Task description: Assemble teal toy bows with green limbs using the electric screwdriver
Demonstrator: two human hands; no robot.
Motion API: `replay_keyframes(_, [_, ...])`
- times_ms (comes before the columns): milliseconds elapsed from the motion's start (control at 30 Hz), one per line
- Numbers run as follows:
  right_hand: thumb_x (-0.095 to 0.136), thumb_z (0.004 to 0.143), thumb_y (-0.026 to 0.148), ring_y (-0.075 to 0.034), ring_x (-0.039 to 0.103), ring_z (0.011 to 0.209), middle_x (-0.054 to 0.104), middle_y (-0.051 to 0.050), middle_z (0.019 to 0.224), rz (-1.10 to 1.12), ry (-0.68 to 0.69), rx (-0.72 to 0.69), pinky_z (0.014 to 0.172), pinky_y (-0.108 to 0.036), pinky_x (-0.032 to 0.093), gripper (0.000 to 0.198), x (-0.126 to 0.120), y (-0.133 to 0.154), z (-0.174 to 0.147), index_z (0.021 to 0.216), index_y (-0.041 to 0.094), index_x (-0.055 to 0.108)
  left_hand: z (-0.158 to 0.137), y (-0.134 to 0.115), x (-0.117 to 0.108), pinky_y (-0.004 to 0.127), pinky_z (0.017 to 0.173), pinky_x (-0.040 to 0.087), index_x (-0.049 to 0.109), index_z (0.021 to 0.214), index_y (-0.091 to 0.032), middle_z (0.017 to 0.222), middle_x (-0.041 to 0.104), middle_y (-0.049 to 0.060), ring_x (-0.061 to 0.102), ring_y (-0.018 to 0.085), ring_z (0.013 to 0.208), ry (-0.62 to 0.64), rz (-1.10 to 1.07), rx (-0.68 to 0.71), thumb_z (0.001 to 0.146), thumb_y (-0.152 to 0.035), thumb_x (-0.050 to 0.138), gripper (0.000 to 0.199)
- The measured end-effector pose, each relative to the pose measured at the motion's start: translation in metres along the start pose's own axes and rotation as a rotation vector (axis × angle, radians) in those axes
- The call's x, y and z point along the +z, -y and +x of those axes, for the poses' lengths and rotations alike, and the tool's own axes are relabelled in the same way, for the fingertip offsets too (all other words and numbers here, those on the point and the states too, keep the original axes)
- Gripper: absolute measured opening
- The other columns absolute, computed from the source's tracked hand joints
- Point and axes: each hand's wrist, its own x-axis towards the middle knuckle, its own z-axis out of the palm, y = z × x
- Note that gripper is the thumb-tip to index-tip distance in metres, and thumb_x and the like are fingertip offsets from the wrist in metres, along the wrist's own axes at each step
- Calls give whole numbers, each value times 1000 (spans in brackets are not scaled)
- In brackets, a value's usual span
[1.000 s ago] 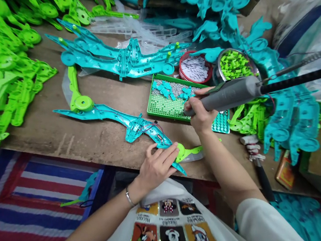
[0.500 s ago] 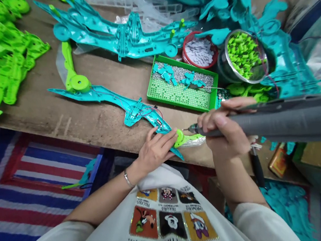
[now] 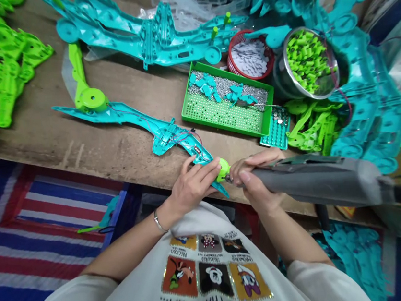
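A teal plastic toy bow half (image 3: 134, 115) lies open side up across the bench, with thin red wires along its inside. My left hand (image 3: 194, 185) holds its near right end, fingers stretched over the shell beside a lime-green round-ended piece (image 3: 223, 168). In my right hand (image 3: 257, 178) is a grey electric screwdriver (image 3: 320, 180), held almost level. Its tip meets the lime-green piece near my left fingertips; the exact contact point is hidden by my fingers. Another lime-green limb (image 3: 91, 99) sits at the bow half's far left.
Behind stand a green tray (image 3: 225, 114) of screws and small teal parts, a red basket (image 3: 231, 67) of white pieces and a metal bowl (image 3: 287, 70) of lime-green bits. Teal shells (image 3: 112, 42) lie at the back, lime-green parts (image 3: 3, 71) at left.
My right hand has moved left with the electric screwdriver, bringing its tip down to the lime-green piece. The left hand stays on the bow half. The view has shifted slightly.
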Motion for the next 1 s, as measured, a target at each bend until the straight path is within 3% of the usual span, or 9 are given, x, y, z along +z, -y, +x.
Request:
replay_keyframes(133, [68,82,14,-16,63,59,64,6,71,119,122,-95,59,-35,53,28,3,-8,-1,102,30,56,-1,-1,1,47,113,37,62,128,-16,136,67,11,68,21,107,3,8,-12,100,-38,58,36])
replay_keyframes(267, [71,81,22,-15,59,55,63,5,67,72,251,-38,57,-34,53,18,-1,-4,4,92,28,59,-1,-1,1,47,112,37,62,127,-14,137,66,11,67,21,103,7,19,-2,100,-35,58,35])
replay_keyframes(367, [70,82,26,-14,55,47,60,6,60,98,324,-45,52,-32,51,20,-9,7,22,100,27,61,0,0,0,47,110,38,62,127,-13,137,66,11,67,22,102,19,22,0,99,-38,59,38])
replay_keyframes(433, [68,83,26,-14,53,45,59,7,57,171,235,-153,51,-32,50,25,-15,12,43,106,27,61,1,0,-2,47,109,39,62,128,-14,138,65,11,66,22,102,43,44,9,97,-39,62,40])
replay_keyframes(533, [69,81,26,-13,50,42,54,8,53,227,-124,-356,48,-30,47,21,-19,7,80,100,28,61,2,-1,-5,49,109,39,60,133,-18,142,62,10,66,24,104,91,95,14,93,-43,67,48])
replay_keyframes(633, [73,78,30,-11,48,42,50,9,52,200,-360,-357,47,-28,44,21,-22,-12,108,93,26,60,3,-3,-6,52,108,39,61,134,-24,143,61,9,65,27,107,98,119,18,89,-53,69,54])
replay_keyframes(833, [75,76,40,-12,49,43,52,9,53,132,-402,-242,48,-29,45,31,-25,-43,119,95,25,56,5,-5,-4,52,106,41,64,130,-27,140,64,7,66,25,100,93,127,4,86,-50,74,50])
replay_keyframes(1000, [76,75,42,-11,48,41,50,10,52,119,-379,-247,47,-28,44,33,-27,-49,122,92,25,53,4,-5,-3,52,106,40,64,129,-27,141,64,6,65,25,100,93,128,-6,86,-48,74,49])
